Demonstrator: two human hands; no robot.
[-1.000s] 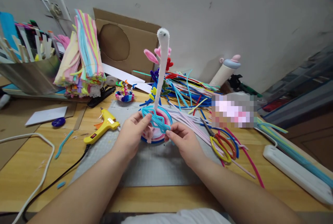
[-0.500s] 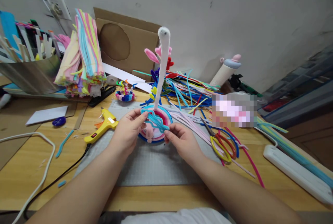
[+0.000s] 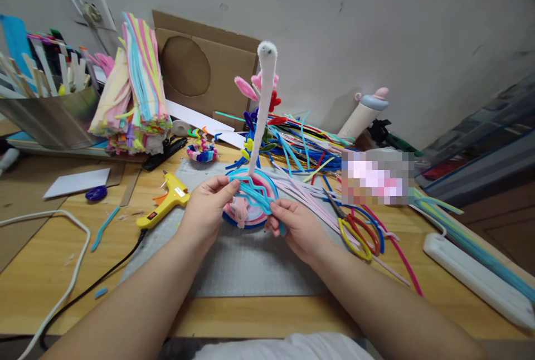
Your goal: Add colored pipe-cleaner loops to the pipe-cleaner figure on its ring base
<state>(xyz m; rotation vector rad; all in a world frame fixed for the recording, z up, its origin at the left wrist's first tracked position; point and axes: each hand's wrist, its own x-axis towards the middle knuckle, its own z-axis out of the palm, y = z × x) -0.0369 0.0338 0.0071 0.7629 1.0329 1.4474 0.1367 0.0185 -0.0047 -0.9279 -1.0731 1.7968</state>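
Observation:
My left hand (image 3: 212,202) pinches one end of several light-blue pipe cleaners (image 3: 254,193), some bent in a zigzag. The other end is between the thumb and fingers of my right hand (image 3: 295,225). Behind and below them is a round coiled base (image 3: 271,181) with blue, pink and white rings, partly hidden by my hands. A thick white fuzzy stem (image 3: 262,117) rises from its far side, leaning slightly right. A pale pink looped piece (image 3: 240,215) lies on the base near my left fingers.
Left of my hands lies a yellow glue gun (image 3: 167,201) with a black cord. Scissors (image 3: 355,234) rest on the right, beside loose pipe cleaners (image 3: 305,198). A grey cutting mat (image 3: 259,271) lies beneath. Farther back are bundled pipe cleaners (image 3: 144,81) and cardboard (image 3: 225,59).
My right hand has shifted slightly right and down, its fingers curled more around the pipe cleaner ends. A blue end now shows below its fingers. The left hand keeps its pinch.

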